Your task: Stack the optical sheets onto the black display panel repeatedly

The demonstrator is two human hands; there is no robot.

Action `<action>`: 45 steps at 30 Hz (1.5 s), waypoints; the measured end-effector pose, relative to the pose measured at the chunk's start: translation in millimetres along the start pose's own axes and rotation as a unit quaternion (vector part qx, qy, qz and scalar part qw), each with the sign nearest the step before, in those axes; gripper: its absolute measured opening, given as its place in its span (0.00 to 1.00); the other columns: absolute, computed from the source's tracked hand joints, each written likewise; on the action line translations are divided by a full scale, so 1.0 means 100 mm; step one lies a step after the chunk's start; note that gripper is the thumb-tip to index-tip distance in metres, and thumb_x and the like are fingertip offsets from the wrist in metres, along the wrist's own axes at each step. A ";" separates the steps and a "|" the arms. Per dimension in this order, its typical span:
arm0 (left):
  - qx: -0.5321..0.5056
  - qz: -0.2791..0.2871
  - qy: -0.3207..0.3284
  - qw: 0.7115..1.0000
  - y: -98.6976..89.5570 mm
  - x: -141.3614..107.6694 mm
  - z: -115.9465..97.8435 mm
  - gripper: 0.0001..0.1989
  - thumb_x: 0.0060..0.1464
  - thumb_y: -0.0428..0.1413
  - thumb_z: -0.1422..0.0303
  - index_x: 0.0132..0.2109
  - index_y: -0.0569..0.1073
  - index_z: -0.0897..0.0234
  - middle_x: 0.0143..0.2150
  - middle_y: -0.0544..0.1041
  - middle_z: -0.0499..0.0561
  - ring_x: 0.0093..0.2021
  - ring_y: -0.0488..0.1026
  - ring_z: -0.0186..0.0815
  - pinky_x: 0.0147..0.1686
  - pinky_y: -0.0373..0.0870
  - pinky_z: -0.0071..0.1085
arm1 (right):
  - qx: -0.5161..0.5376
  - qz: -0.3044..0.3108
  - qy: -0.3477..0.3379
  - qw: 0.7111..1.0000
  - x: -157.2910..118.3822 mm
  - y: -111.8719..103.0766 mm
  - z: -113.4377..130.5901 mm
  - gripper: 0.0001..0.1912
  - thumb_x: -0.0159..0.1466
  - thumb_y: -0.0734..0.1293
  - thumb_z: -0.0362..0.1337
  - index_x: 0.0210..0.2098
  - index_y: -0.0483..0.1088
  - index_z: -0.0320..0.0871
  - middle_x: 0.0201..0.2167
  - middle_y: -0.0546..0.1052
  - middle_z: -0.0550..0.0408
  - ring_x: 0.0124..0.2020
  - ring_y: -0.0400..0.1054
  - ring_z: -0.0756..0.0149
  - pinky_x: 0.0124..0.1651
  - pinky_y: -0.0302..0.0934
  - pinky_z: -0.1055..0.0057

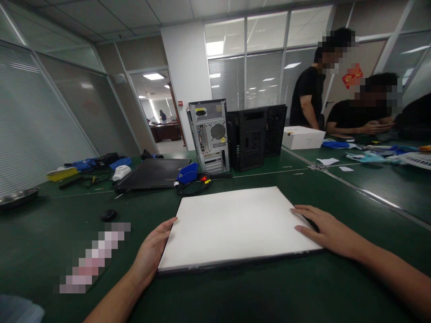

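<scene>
A flat rectangular white panel [235, 229] with a thin black edge lies level in front of me, on or just above the green table. At its left side, my left hand [153, 246] grips the edge, with the fingertips showing by the rim and the rest of the fingers partly hidden. Across from it, my right hand [319, 229] holds the right edge, its fingertips and thumb resting on the white face near the border. What lies under the panel is hidden.
Beyond the panel stand an open computer case [210, 134] and black case parts [251, 139]. A dark flat screen [155, 174], a coiled cable [188, 190] and a blue piece [187, 172] lie behind left. A black round object [108, 215] sits left. Two people are at the back right, near a white box [303, 138].
</scene>
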State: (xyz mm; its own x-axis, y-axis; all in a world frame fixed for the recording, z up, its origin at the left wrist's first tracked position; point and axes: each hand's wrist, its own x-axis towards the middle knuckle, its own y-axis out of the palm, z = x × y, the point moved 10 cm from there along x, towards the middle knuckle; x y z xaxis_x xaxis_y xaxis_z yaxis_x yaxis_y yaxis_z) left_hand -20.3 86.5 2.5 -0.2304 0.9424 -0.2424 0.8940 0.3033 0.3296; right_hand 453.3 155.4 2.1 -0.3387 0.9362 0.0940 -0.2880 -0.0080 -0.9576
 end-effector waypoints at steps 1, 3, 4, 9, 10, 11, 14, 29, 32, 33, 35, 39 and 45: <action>0.002 0.001 0.002 1.000 0.00 0.00 0.00 0.24 0.42 0.59 0.72 0.51 0.74 0.67 0.54 0.75 0.58 0.51 0.73 0.49 0.44 0.71 0.39 | -0.001 0.003 0.005 1.000 0.00 0.00 0.00 0.34 0.62 0.55 0.60 0.63 0.56 0.54 0.64 0.56 0.54 0.62 0.53 0.52 0.63 0.50 0.49; 0.004 0.003 0.006 1.000 0.00 0.00 -0.01 0.24 0.43 0.58 0.72 0.51 0.74 0.67 0.55 0.74 0.58 0.52 0.72 0.48 0.44 0.71 0.38 | -0.003 0.007 0.007 1.000 -0.01 0.00 0.00 0.34 0.62 0.55 0.60 0.63 0.56 0.54 0.64 0.56 0.54 0.63 0.52 0.52 0.63 0.50 0.50; 0.005 0.006 0.007 1.000 0.00 0.00 0.00 0.24 0.43 0.58 0.72 0.51 0.73 0.67 0.55 0.74 0.57 0.52 0.72 0.48 0.45 0.70 0.37 | -0.002 0.006 0.005 1.000 -0.01 0.00 0.01 0.34 0.62 0.55 0.60 0.63 0.56 0.54 0.64 0.56 0.54 0.63 0.52 0.52 0.63 0.49 0.50; 0.005 0.003 0.005 1.000 0.00 0.00 0.00 0.24 0.43 0.58 0.72 0.51 0.73 0.67 0.56 0.74 0.58 0.51 0.73 0.47 0.44 0.71 0.37 | 0.000 -0.003 -0.004 1.000 0.00 -0.01 0.03 0.35 0.62 0.55 0.60 0.63 0.57 0.51 0.64 0.57 0.51 0.62 0.53 0.50 0.63 0.50 0.48; 0.005 0.002 0.005 1.000 0.00 0.00 0.00 0.25 0.42 0.58 0.72 0.51 0.73 0.67 0.55 0.74 0.58 0.50 0.73 0.48 0.44 0.71 0.38 | -0.001 -0.002 -0.004 1.000 0.00 0.00 0.02 0.35 0.62 0.55 0.60 0.63 0.56 0.51 0.64 0.56 0.51 0.62 0.53 0.51 0.63 0.50 0.49; 0.004 0.002 0.004 1.000 0.01 0.00 -0.01 0.25 0.42 0.59 0.72 0.51 0.73 0.67 0.55 0.75 0.58 0.49 0.74 0.48 0.44 0.71 0.39 | -0.003 0.000 -0.003 1.000 0.00 0.01 0.01 0.35 0.62 0.55 0.60 0.63 0.56 0.51 0.64 0.56 0.51 0.62 0.53 0.51 0.63 0.49 0.49; 0.007 0.002 0.004 1.000 0.02 -0.01 -0.01 0.26 0.42 0.59 0.72 0.52 0.73 0.67 0.54 0.75 0.58 0.48 0.74 0.47 0.44 0.70 0.38 | -0.010 0.004 -0.004 1.000 -0.01 0.01 -0.02 0.34 0.62 0.56 0.60 0.63 0.55 0.53 0.64 0.57 0.52 0.62 0.53 0.52 0.62 0.50 0.49; 0.072 0.022 0.035 0.997 0.03 -0.03 -0.01 0.31 0.38 0.54 0.82 0.53 0.72 0.61 0.60 0.70 0.54 0.52 0.72 0.45 0.42 0.71 0.34 | -0.150 -0.103 -0.432 0.883 -0.54 -0.07 1.85 0.32 0.63 0.62 0.48 0.63 0.56 0.43 0.61 0.62 0.46 0.61 0.54 0.56 0.64 0.47 0.50; 0.038 0.021 0.027 0.999 0.08 -0.06 -0.01 0.29 0.42 0.56 0.79 0.55 0.70 0.61 0.61 0.69 0.56 0.51 0.74 0.47 0.39 0.73 0.34 | -0.186 -0.154 -0.443 0.863 -0.62 -0.10 1.94 0.27 0.64 0.62 0.41 0.61 0.59 0.43 0.59 0.64 0.48 0.59 0.57 0.58 0.62 0.52 0.54; 0.028 0.021 0.025 0.999 0.09 -0.07 -0.01 0.29 0.44 0.57 0.78 0.56 0.69 0.61 0.60 0.70 0.57 0.49 0.74 0.47 0.37 0.73 0.34 | -0.193 -0.169 -0.443 0.859 -0.64 -0.10 1.94 0.25 0.64 0.62 0.38 0.60 0.60 0.43 0.58 0.65 0.48 0.58 0.58 0.59 0.61 0.54 0.55; 0.017 0.023 0.018 0.999 0.12 -0.09 -0.01 0.31 0.45 0.57 0.78 0.59 0.67 0.62 0.59 0.71 0.59 0.46 0.76 0.47 0.35 0.74 0.34 | -0.189 -0.194 -0.451 0.850 -0.68 -0.11 1.95 0.23 0.64 0.62 0.34 0.58 0.63 0.43 0.55 0.68 0.48 0.55 0.61 0.59 0.57 0.57 0.57; 0.007 0.038 0.009 0.999 0.20 -0.15 -0.01 0.32 0.48 0.57 0.76 0.62 0.63 0.62 0.55 0.74 0.62 0.39 0.79 0.47 0.33 0.75 0.37 | -0.145 -0.234 -0.462 0.843 -0.76 -0.13 1.99 0.15 0.63 0.62 0.30 0.49 0.68 0.41 0.44 0.72 0.48 0.45 0.65 0.60 0.49 0.62 0.57; 0.009 0.032 0.019 0.999 0.26 -0.21 -0.02 0.32 0.48 0.59 0.76 0.61 0.63 0.64 0.52 0.76 0.62 0.36 0.79 0.44 0.32 0.75 0.36 | -0.121 -0.278 -0.430 0.850 -0.79 -0.26 1.99 0.11 0.65 0.58 0.29 0.42 0.70 0.38 0.37 0.72 0.48 0.40 0.66 0.62 0.43 0.63 0.61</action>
State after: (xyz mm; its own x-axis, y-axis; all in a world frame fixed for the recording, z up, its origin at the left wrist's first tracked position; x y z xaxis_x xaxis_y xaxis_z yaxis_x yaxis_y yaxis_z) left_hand 7.6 74.6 17.9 -0.1864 0.9648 -0.1855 0.9145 0.2394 0.3261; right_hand 309.0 12.2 73.6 -0.7700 0.1676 0.6157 -0.4602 0.5225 -0.7178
